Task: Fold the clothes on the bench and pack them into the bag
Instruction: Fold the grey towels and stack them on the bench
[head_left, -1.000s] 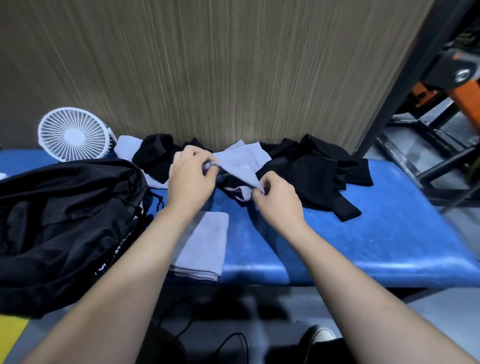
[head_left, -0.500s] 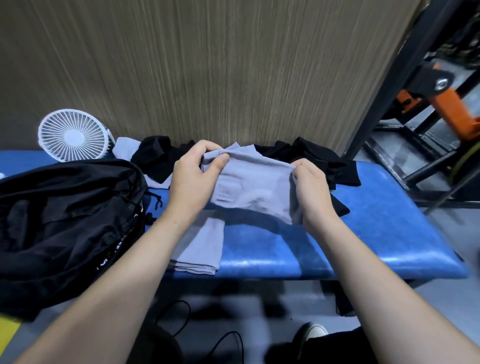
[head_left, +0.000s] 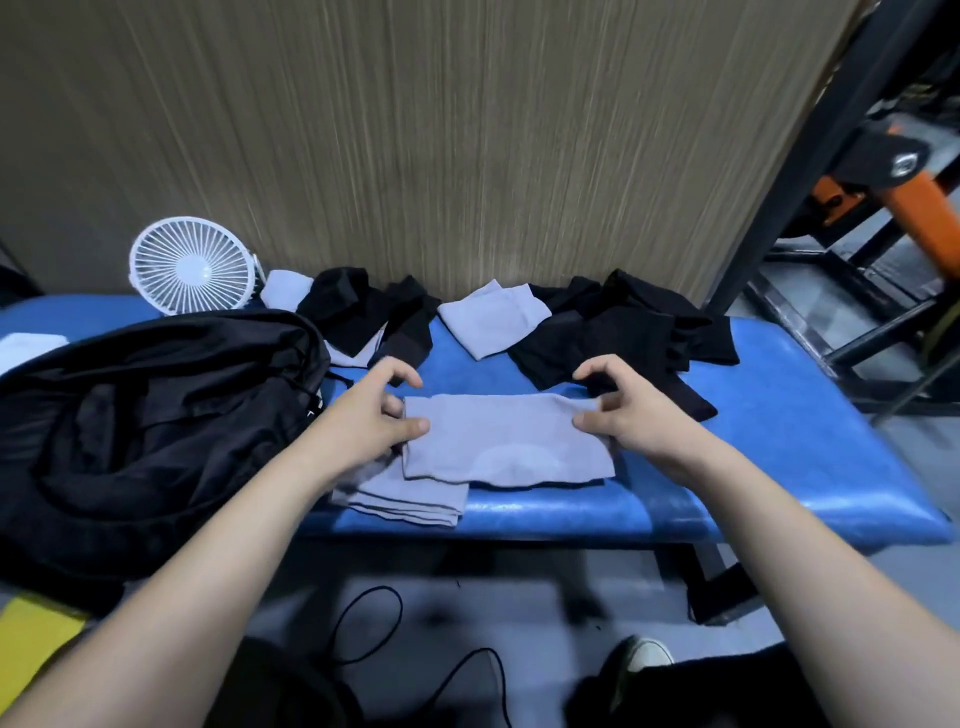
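Observation:
A grey garment (head_left: 506, 441) lies flat on the blue bench (head_left: 779, 441), near its front edge. My left hand (head_left: 376, 415) pinches its left edge between thumb and fingers. My right hand (head_left: 618, 410) pinches its right edge the same way. Under its left part sits a folded grey garment (head_left: 410, 499). The black bag (head_left: 140, 421) lies open on the bench's left end. Behind my hands lie another grey piece (head_left: 493, 317), a black pile (head_left: 618, 332) on the right and black clothes (head_left: 369, 317) beside the bag.
A small white fan (head_left: 189, 265) stands at the back left against the wooden wall. A dark metal frame with orange parts (head_left: 883, 171) rises on the right. Black cables (head_left: 374, 629) and my shoe (head_left: 641, 654) are on the floor below the bench.
The grey garment was lifted from the pile, spread between both hands in the air, and now lies flat on the bench over the folded grey one.

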